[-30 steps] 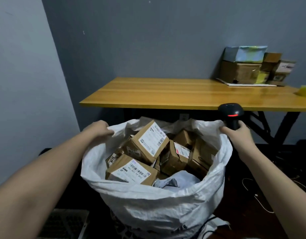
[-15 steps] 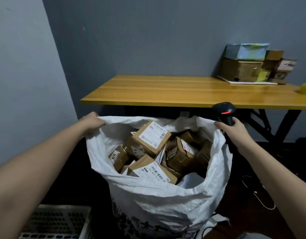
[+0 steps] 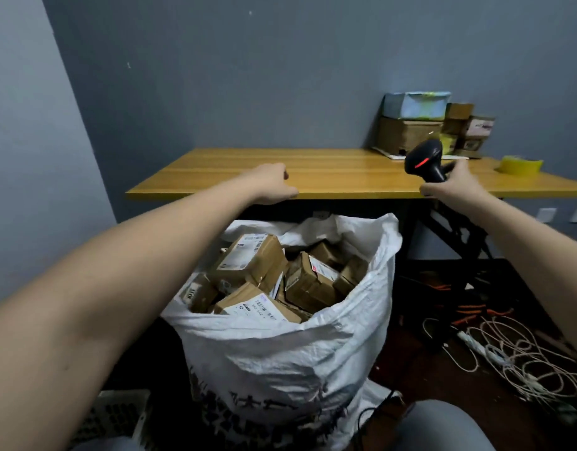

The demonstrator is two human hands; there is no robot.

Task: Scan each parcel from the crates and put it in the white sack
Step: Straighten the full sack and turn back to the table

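A grey crate (image 3: 118, 415) shows at the bottom left, by the foot of the sack (image 3: 280, 353). The left hand (image 3: 271, 183) hangs at the near edge of the table (image 3: 329, 174), its fingers loosely curled and holding nothing. Below it the white sack stands on the floor, mouth open, filled with brown parcels (image 3: 254, 262) bearing white labels. To the right, the right hand (image 3: 456, 187) grips the handle of a black scanner (image 3: 424, 159) over the table edge, red light showing. Behind it boxes (image 3: 420, 125) are stacked against the wall, with a yellow tape roll (image 3: 521, 164) just beside. Pale cables (image 3: 521, 356) lie tangled on the floor at right
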